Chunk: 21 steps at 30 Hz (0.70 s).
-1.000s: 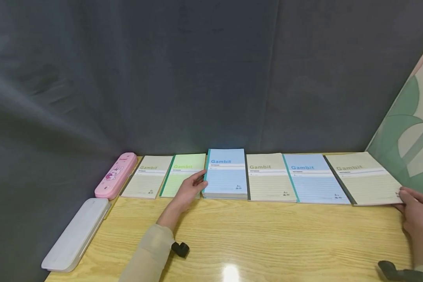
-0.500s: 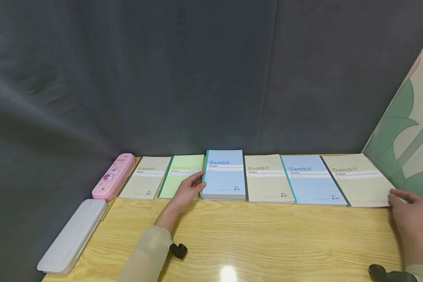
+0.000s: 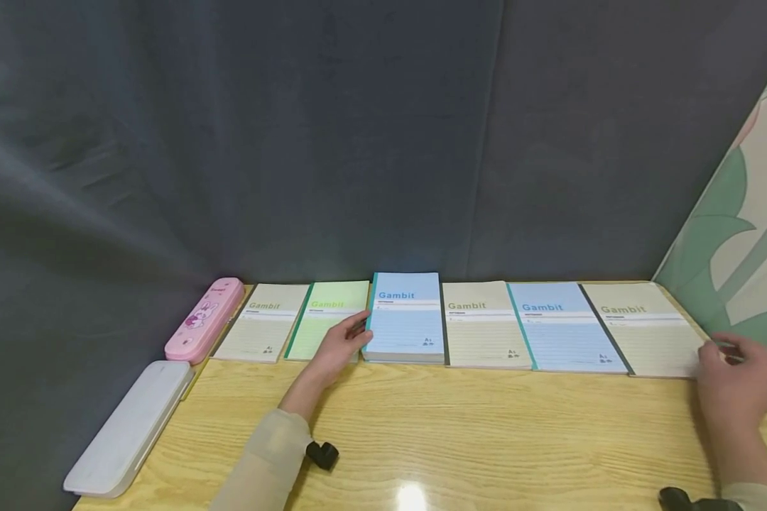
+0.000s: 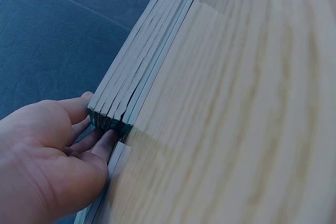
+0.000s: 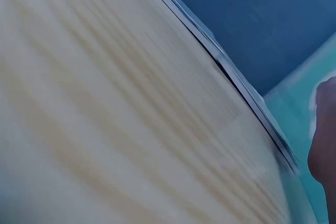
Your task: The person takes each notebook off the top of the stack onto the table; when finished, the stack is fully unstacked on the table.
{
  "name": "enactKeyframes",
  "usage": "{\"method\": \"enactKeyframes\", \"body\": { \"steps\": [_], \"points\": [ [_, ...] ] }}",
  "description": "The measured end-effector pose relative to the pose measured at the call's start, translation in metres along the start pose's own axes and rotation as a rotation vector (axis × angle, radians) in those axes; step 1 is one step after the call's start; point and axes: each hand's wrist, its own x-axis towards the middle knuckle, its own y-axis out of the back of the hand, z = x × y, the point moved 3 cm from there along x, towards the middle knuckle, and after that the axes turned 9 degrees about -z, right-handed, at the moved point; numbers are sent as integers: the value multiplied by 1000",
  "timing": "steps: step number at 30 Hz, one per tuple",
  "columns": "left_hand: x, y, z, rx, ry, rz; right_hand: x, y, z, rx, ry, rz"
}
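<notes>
In the head view, my left hand (image 3: pixel 337 349) is at the green-spined left side of a thick stack of blue Gambit notebooks (image 3: pixel 404 326). The left wrist view shows my thumb (image 4: pixel 79 106) on the stack's top corner and curled fingers under its spines. A cream notebook (image 3: pixel 645 333) with a dark spine lies flat at the right end of the row. My right hand (image 3: pixel 738 383), blurred, is by that notebook's front right corner, its fingers loosely bent with nothing visible between them. In the right wrist view, only part of this hand (image 5: pixel 324 140) shows, apart from the notebook edges.
Left of the stack lie a green notebook (image 3: pixel 332 305) and a cream one (image 3: pixel 265 323). A further cream notebook (image 3: pixel 486 333) and a blue one (image 3: pixel 562 326) fill the row rightward. Pink (image 3: pixel 206 319) and white (image 3: pixel 131 429) cases line the left edge. Dark cloth (image 3: pixel 358 142) hangs behind.
The right-end cream notebook's lifted right side has come down flat on the table. My right hand has let go of its corner and shifted slightly left. The left hand stays at the stack.
</notes>
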Motion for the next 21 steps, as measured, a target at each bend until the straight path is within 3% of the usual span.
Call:
{"method": "enactKeyframes", "body": {
  "steps": [4, 8, 14, 21],
  "points": [
    [1, 0, -1, -8, -4, 0, -14, -18, -25, 55, 202, 36],
    [1, -1, -1, -6, -8, -5, -37, -44, -54, 104, 290, -83],
    [-1, -2, 2, 6, 0, -1, -79, -84, -91, 122, 337, -299],
    [0, -1, 0, -14, -1, -7, -116, -114, -125, 167, 460, -438]
  ]
}}
